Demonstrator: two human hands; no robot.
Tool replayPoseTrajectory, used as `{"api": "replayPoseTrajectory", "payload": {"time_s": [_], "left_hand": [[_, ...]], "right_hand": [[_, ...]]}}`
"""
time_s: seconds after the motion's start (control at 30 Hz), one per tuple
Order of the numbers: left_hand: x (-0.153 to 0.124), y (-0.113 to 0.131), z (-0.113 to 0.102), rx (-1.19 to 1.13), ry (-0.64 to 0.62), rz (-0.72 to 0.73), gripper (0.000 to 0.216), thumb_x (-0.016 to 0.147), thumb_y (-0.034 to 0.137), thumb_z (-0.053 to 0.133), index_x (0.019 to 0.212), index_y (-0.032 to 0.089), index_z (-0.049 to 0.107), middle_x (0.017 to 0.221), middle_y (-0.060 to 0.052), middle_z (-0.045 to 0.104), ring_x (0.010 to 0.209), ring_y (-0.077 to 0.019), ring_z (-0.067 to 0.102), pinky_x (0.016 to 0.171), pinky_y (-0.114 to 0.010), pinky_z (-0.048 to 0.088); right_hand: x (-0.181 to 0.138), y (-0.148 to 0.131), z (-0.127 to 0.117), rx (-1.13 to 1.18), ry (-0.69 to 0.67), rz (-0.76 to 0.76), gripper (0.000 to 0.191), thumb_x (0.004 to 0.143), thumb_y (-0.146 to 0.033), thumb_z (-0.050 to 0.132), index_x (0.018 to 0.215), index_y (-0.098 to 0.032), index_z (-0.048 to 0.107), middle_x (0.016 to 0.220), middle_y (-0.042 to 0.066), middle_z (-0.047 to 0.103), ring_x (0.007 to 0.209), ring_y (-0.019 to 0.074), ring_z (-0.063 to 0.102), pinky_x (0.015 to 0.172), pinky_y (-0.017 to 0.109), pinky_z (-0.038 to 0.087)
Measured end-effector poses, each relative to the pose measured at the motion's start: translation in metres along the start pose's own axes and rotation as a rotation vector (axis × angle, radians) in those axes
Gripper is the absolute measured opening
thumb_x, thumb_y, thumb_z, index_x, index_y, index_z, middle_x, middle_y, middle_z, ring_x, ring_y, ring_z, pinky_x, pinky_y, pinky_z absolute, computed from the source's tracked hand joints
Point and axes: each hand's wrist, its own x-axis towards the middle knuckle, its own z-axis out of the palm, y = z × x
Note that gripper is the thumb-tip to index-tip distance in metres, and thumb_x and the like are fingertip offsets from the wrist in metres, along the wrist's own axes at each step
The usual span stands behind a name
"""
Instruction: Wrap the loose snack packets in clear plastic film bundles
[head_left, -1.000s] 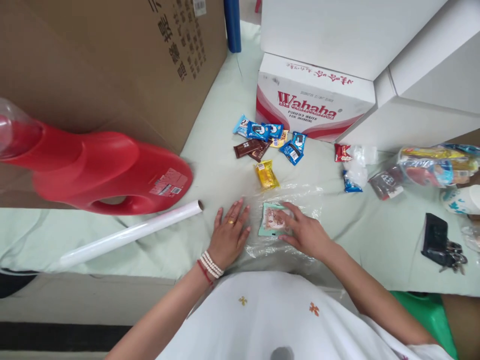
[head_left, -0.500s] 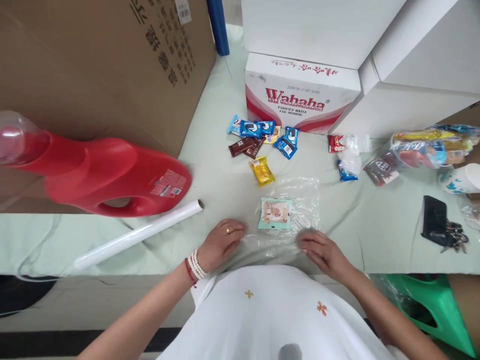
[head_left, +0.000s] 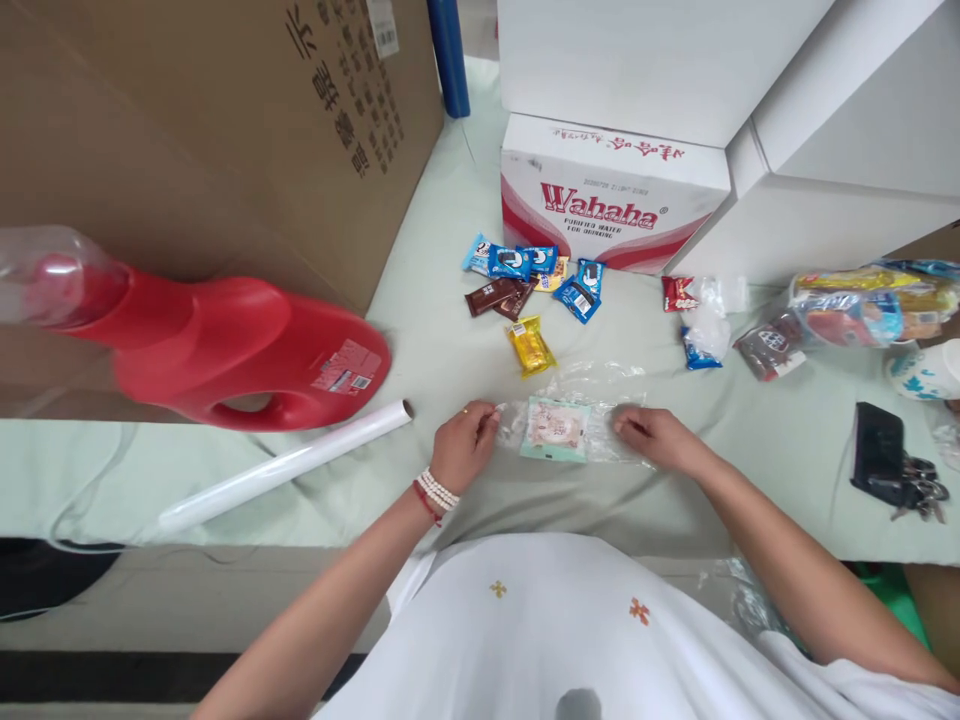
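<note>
A pale green snack packet (head_left: pixel 555 429) lies on a sheet of clear plastic wrap (head_left: pixel 600 385) on the light green cloth. My left hand (head_left: pixel 463 447) pinches the wrap's left edge beside the packet. On the packet's right side, my right hand (head_left: pixel 651 438) pinches the other edge. The wrap is folded up over the packet between both hands. A roll of plastic wrap (head_left: pixel 285 465) lies to the left of my left hand.
A red detergent jug (head_left: pixel 225 345) lies on its side at left, before a big cardboard box (head_left: pixel 225 130). Several wrapped snacks (head_left: pixel 529 290) sit by a Wahaha carton (head_left: pixel 607 205). More snacks (head_left: pixel 847 315), a cup (head_left: pixel 926 370) and keys (head_left: pixel 889 465) are at right.
Both hands left the flat wrap, took its near edge and drew it up over the packet; they now pinch it on either side.
</note>
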Motion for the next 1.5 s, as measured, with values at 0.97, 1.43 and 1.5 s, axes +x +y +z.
{"api": "replayPoseTrajectory", "payload": {"time_s": [0.97, 1.43, 1.5], "left_hand": [[-0.008, 0.009, 0.012, -0.092, 0.329, 0.012, 0.010, 0.089, 0.021, 0.057, 0.099, 0.020, 0.057, 0.117, -0.013, 0.057, 0.114, -0.0262, 0.059, 0.100, -0.047, 0.050], [0.030, 0.025, 0.031, 0.111, 0.262, 0.234, 0.011, 0.088, 0.030, 0.067, 0.097, 0.022, 0.070, 0.141, -0.012, 0.056, 0.149, -0.0377, 0.034, 0.119, -0.064, 0.030], [0.036, 0.022, 0.041, 0.008, 0.297, 0.125, 0.040, 0.085, 0.033, 0.070, 0.120, 0.017, 0.062, 0.141, -0.019, 0.052, 0.137, -0.0348, 0.050, 0.108, -0.054, 0.047]], "right_hand": [[0.140, -0.102, 0.002, -0.428, -0.045, -0.303, 0.037, 0.103, -0.036, 0.044, 0.087, -0.018, 0.072, 0.085, 0.007, 0.073, 0.079, 0.0201, 0.061, 0.066, 0.029, 0.030], [0.128, -0.121, -0.005, -0.560, 0.016, -0.322, 0.038, 0.108, -0.040, 0.039, 0.107, -0.019, 0.071, 0.103, 0.008, 0.073, 0.086, 0.0196, 0.063, 0.066, 0.029, 0.029], [0.120, -0.125, -0.006, -0.571, 0.053, -0.318, 0.038, 0.109, -0.040, 0.039, 0.110, -0.020, 0.070, 0.107, 0.008, 0.071, 0.087, 0.0193, 0.064, 0.065, 0.029, 0.029]]}}
